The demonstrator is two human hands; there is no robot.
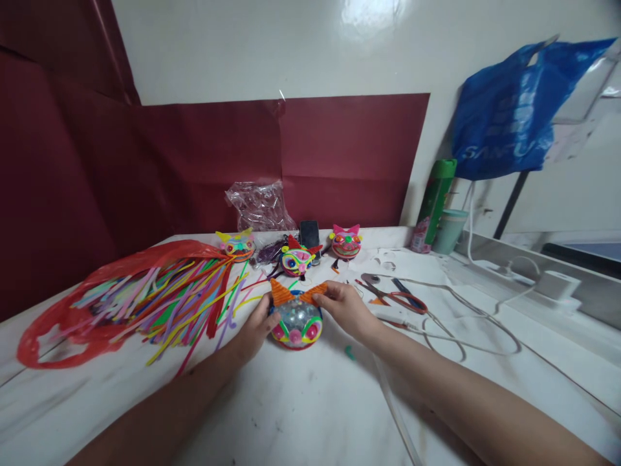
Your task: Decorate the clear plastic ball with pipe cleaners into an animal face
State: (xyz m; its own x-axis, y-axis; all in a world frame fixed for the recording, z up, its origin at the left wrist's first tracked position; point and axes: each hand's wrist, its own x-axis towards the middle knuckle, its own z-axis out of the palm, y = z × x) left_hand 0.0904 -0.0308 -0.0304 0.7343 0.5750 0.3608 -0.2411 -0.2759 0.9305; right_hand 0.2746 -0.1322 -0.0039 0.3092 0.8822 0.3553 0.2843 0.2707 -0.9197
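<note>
A clear ball-shaped animal head (297, 316) sits on the table in front of me, with pink eyes ringed in yellow and green, and a pink nose. Two orange fuzzy ears (281, 293) stand up on its far side. My left hand (258, 327) is closed against the ball's left side, thumb in front. My right hand (345, 309) pinches the right orange ear (314, 292) between thumb and fingers. Behind it are similar finished-looking heads: one with red ears (297, 259), one with pink ears (346, 243) and one with yellow ears (237, 245).
At left, a red plastic bag (53, 323) spills colourful pipe cleaners (179, 304). Right of my hands lie red-handled scissors (395, 298), a glue gun (395, 317) and a looped cable (504, 349). A phone (309, 234), green spray can (434, 204) and cup (449, 232) stand behind.
</note>
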